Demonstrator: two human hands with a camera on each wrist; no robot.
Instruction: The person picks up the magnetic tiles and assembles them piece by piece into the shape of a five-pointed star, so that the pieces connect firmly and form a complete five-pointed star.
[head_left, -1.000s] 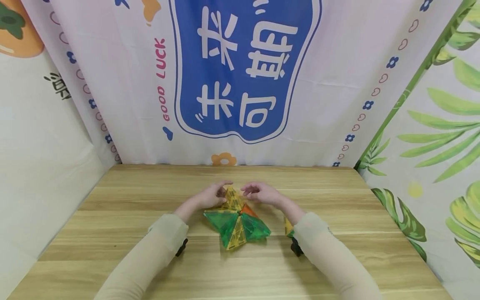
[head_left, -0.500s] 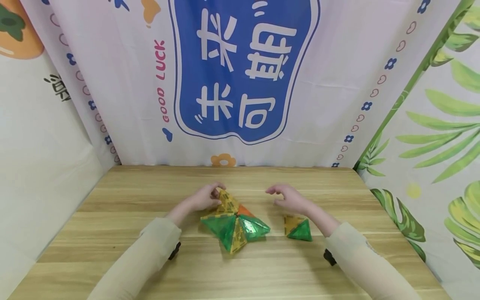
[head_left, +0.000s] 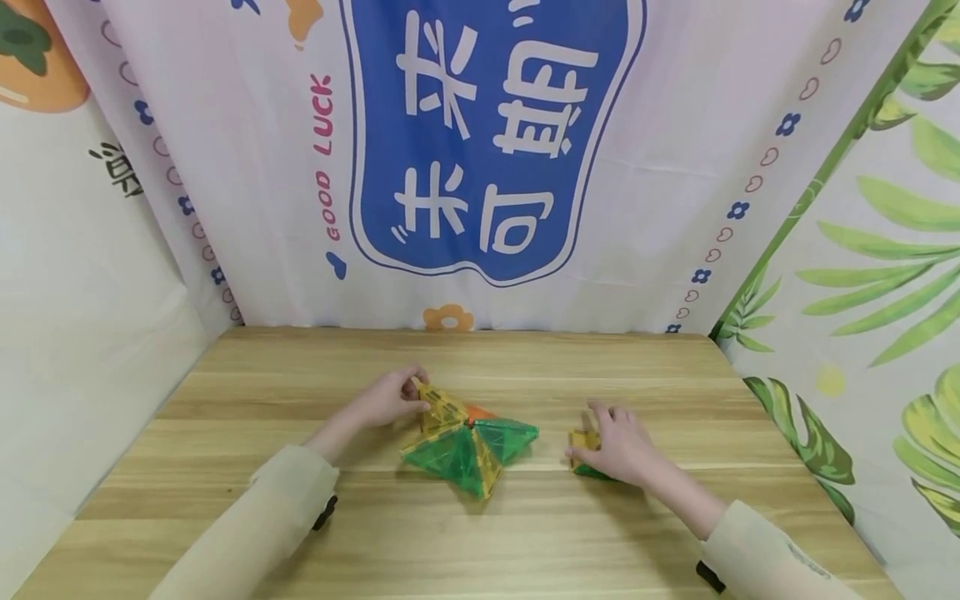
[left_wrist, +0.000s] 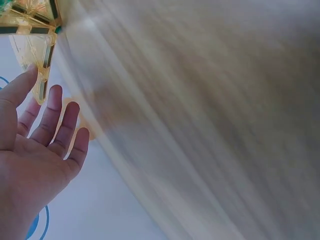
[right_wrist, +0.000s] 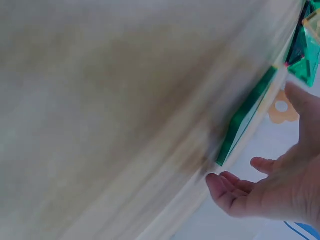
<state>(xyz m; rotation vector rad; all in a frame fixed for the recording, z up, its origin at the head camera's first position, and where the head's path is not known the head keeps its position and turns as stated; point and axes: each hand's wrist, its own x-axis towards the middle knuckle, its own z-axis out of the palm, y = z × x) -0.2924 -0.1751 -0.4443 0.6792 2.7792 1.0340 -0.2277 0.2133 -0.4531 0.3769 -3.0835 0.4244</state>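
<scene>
In the head view a star-shaped build of magnetic tiles (head_left: 446, 457) in see-through green, yellow and orange rests on the table. My left hand (head_left: 392, 396) pinches the tip of its yellow point, thumb on one side and index finger behind, as the left wrist view shows on the yellow tile (left_wrist: 35, 52). Over to the right, my right hand (head_left: 626, 443) hovers around a small yellow and green tile piece (head_left: 581, 440), covering part of it. In the right wrist view, thumb and fingers are spread near the green tile edge (right_wrist: 245, 117), with a gap between.
The wooden table (head_left: 480, 550) carries both tile pieces near its middle. A printed cloth (head_left: 675, 208) hangs behind its back edge, with leaf-patterned cloth (head_left: 885, 292) at the right and pale cloth (head_left: 97, 317) at the left.
My right hand has left the star build and moved right to the small tile piece. My left hand has shifted left, and the star build has turned with its yellow tip.
</scene>
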